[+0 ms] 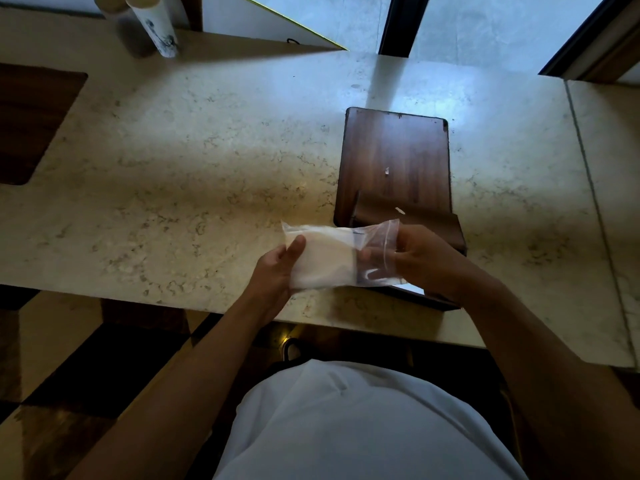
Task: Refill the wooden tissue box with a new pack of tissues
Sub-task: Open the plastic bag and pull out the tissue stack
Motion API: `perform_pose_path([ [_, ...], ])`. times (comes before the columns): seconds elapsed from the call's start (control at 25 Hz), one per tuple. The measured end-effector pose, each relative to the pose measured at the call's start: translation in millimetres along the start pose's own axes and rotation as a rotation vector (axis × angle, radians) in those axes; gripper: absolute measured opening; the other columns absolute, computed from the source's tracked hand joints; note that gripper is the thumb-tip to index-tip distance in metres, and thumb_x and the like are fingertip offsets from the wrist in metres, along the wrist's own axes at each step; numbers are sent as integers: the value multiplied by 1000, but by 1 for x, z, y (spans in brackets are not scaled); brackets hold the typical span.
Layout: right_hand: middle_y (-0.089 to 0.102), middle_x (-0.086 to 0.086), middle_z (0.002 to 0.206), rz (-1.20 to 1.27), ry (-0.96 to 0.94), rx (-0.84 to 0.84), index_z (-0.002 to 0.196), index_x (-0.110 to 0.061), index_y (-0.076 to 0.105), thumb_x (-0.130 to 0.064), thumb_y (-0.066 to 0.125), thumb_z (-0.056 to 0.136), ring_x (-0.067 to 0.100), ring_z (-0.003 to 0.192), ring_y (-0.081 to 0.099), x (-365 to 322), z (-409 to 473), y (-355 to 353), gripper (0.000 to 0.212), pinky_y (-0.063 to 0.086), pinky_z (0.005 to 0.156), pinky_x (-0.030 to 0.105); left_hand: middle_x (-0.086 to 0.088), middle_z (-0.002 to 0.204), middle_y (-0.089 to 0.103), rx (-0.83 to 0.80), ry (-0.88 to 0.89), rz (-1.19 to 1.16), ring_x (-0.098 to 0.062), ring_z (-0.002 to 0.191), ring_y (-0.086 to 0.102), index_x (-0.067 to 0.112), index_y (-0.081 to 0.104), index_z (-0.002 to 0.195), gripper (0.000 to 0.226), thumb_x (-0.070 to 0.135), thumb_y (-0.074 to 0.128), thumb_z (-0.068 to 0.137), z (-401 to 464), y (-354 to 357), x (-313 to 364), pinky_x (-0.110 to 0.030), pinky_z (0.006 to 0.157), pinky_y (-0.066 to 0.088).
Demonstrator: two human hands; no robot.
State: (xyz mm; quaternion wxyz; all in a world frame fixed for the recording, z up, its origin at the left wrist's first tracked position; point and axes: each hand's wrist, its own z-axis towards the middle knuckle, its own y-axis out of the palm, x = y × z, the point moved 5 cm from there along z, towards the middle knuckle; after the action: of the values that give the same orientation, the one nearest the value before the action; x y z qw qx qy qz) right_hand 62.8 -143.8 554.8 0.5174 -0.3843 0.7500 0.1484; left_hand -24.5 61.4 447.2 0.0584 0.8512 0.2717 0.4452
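Observation:
A pack of white tissues in a clear plastic bag is held above the front edge of the marble counter. My left hand grips the pack's left end, thumb on top. My right hand pinches the loose, empty right end of the clear bag. Behind the pack sits the dark wooden tissue box, its flat brown panel facing up. The box's near end lies partly under my right hand and looks open, though that part is mostly hidden.
The beige marble counter stretches left and right. A dark wooden mat lies at the far left. A white cylinder and a dark holder stand at the back left. Window frames rise behind. Checkered floor shows below the counter edge.

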Motion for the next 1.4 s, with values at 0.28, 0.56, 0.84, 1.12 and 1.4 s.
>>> perform_pose_path([
  [0.28, 79, -4, 101, -117, 53, 14, 101, -23, 80, -24, 79, 87, 13, 91, 75, 23, -18, -14, 13, 61, 84, 39, -24, 126, 69, -188, -77, -31, -39, 113, 69, 2, 61, 130, 69, 19, 91, 69, -5, 6, -5, -50, 81, 60],
  [0.56, 81, 4, 101, 30, 88, -19, 105, -18, 78, -25, 82, 84, 22, 92, 78, 31, -18, -6, 23, 63, 84, 38, -23, 129, 68, -304, -86, -118, -41, 119, 65, 10, 64, 131, 65, 18, 88, 72, -15, 13, -1, -58, 86, 57],
  [0.84, 81, -8, 91, 76, 143, -43, 96, -28, 73, -30, 83, 77, 13, 88, 77, 29, -7, 14, 22, 60, 83, 36, -24, 125, 69, -277, -66, 35, -40, 115, 67, 8, 67, 127, 59, 21, 88, 74, -25, 19, 0, -49, 82, 59],
  [1.12, 79, -3, 96, 80, 147, 69, 98, -24, 75, -21, 83, 81, 14, 91, 76, 42, -2, 15, 19, 63, 82, 40, -25, 126, 69, -221, -77, 18, -40, 116, 67, 2, 62, 130, 56, 19, 80, 80, -27, 16, -3, -49, 84, 61],
  [1.4, 81, 2, 101, 252, 208, 85, 103, -21, 78, -23, 81, 81, 20, 90, 79, 60, -2, -5, 22, 64, 70, 32, -22, 113, 71, -164, -82, 67, -37, 97, 67, 6, 73, 115, 35, 21, 76, 84, -15, 2, -1, -49, 84, 59],
])
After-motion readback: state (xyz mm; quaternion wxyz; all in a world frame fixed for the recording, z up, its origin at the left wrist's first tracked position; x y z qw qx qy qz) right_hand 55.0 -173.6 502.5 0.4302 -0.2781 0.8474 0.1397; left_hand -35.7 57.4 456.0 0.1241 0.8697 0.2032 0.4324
